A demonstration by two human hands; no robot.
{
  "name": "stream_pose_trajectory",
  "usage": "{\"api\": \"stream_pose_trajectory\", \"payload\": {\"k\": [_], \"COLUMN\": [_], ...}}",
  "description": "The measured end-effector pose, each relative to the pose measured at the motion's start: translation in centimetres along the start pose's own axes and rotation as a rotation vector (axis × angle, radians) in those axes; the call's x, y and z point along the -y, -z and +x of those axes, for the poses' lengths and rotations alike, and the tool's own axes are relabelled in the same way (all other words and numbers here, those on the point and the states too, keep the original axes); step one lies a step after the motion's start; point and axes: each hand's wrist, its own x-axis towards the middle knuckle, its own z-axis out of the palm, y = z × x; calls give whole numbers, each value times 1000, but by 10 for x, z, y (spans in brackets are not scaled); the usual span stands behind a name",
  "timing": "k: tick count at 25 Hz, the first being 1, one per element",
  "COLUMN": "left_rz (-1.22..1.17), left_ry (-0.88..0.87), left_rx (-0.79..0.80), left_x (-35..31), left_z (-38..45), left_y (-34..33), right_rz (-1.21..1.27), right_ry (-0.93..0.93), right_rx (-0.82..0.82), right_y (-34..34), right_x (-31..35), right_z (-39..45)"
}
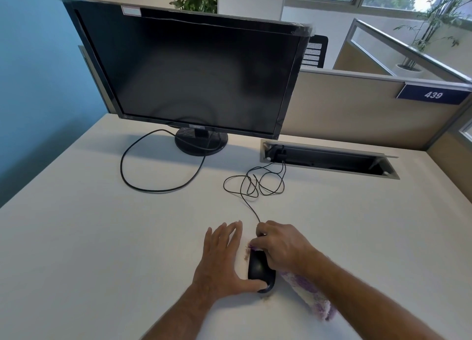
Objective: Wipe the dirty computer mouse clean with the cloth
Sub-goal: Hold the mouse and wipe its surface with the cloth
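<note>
The left hand [219, 260] is lying flat and open on the desk [102, 237], thumb bracing the rear of the black mouse [260, 269]. The right hand [281, 247] is bunching the purple-and-white cloth [311, 296] against the mouse's front. Brown crumbs [246, 253] are sitting just beside it, and a careless swipe risks dragging them back on, or snagging the cable [251, 209].
</note>
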Motion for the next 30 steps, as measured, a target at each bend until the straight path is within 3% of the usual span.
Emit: {"api": "stream_pose_trajectory", "payload": {"k": [9, 15, 20, 23, 30], "left_rz": [-29, -80, -27, -10, 3], "left_ry": [-6, -78, -99, -87, -71], "left_rx": [-38, -78, -63, -19, 39], "left_x": [3, 3, 4, 7, 7], "left_z": [-1, -2, 0, 2, 3], "left_y": [-4, -6, -8, -7, -4], "right_rz": [-88, 234, 250, 299, 245], "right_ry": [-57, -261, -230, -245, -36], "right_rx": [7, -401, -303, -328, -385], "right_y": [-11, -9, -31, -33, -35], "right_x": [-24, -35, -15, -7, 17], "right_z": [11, -31, -41, -49, -77]}}
